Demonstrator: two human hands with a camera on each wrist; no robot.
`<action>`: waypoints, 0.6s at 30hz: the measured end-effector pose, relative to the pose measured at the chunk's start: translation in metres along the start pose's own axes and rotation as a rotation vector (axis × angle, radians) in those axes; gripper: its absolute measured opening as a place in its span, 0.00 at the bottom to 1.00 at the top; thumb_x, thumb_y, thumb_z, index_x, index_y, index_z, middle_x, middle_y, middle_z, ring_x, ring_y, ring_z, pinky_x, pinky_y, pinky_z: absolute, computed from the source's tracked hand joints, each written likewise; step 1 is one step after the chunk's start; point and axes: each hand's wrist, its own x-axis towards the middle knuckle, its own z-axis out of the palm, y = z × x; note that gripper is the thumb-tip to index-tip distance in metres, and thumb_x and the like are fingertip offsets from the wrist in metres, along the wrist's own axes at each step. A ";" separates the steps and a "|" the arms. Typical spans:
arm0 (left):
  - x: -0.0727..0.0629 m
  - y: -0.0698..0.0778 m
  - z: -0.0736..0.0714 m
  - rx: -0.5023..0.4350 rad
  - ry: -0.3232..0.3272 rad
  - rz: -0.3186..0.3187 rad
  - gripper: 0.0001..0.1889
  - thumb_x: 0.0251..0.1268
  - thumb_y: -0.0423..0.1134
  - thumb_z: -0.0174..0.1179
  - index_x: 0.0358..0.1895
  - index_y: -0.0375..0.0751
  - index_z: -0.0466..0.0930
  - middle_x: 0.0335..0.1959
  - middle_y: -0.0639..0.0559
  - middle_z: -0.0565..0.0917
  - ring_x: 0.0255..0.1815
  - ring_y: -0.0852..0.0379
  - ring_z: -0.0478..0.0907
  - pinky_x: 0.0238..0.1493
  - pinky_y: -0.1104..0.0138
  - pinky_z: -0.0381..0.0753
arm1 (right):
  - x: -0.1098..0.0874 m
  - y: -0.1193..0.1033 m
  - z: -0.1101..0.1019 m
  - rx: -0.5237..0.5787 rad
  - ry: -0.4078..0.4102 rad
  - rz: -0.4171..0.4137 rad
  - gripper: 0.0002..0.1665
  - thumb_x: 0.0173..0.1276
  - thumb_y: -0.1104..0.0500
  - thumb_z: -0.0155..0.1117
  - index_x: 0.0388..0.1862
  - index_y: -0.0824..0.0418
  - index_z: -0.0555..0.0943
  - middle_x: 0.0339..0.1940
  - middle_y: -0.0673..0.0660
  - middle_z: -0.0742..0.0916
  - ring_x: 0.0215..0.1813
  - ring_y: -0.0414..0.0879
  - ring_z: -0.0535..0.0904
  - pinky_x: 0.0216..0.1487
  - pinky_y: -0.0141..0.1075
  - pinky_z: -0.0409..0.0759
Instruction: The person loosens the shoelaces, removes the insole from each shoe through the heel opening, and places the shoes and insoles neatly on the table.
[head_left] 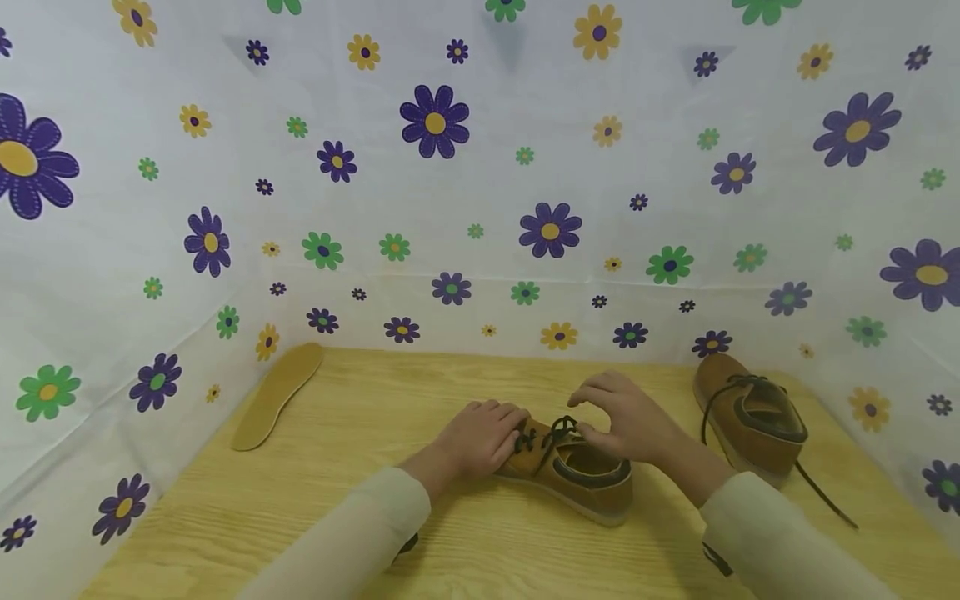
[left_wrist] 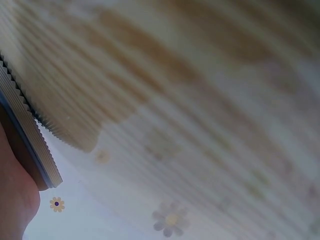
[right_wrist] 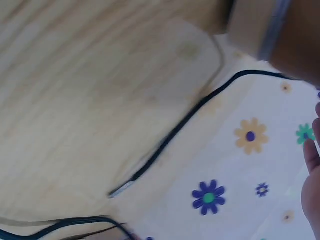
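A brown lace-up shoe (head_left: 555, 479) lies on the wooden table in the middle of the head view, its toe to the left and its heel to the right. My left hand (head_left: 480, 437) grips the toe, fingers over the top and thumb on the near side. Dark laces (head_left: 558, 429) cross the tongue. My right hand (head_left: 626, 421) hovers at the shoe's opening, its fingers spread away from the thumb and curving loosely. The thumb tip is close to the laces. A dark lace (right_wrist: 175, 130) with a bare tip stretches across the right wrist view.
A second brown shoe (head_left: 757, 425) stands at the back right, one loose lace (head_left: 825, 496) trailing toward the front. A tan insole (head_left: 277, 400) lies at the far left of the wooden table (head_left: 337, 517). White flowered cloth (head_left: 480, 192) walls in the back and sides.
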 end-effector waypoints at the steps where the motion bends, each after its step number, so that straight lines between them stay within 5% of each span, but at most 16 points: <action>1: 0.000 0.000 -0.001 0.000 -0.003 -0.002 0.23 0.81 0.46 0.36 0.72 0.47 0.68 0.68 0.52 0.76 0.67 0.50 0.73 0.66 0.52 0.72 | 0.003 -0.002 -0.001 0.017 -0.030 -0.004 0.16 0.57 0.59 0.72 0.46 0.55 0.85 0.45 0.51 0.85 0.51 0.49 0.79 0.53 0.48 0.79; 9: 0.001 0.002 -0.002 0.024 -0.044 -0.023 0.24 0.82 0.48 0.32 0.73 0.50 0.67 0.68 0.54 0.75 0.67 0.52 0.73 0.66 0.54 0.72 | 0.014 -0.014 0.007 0.052 -0.233 -0.093 0.18 0.57 0.60 0.64 0.48 0.53 0.86 0.51 0.53 0.85 0.53 0.47 0.75 0.52 0.46 0.77; 18: 0.001 0.002 -0.004 0.022 -0.041 -0.018 0.24 0.82 0.48 0.34 0.72 0.49 0.67 0.68 0.53 0.75 0.67 0.51 0.73 0.66 0.54 0.72 | 0.012 -0.016 0.012 0.035 -0.147 -0.209 0.10 0.55 0.63 0.67 0.37 0.53 0.85 0.47 0.51 0.84 0.48 0.45 0.77 0.49 0.42 0.79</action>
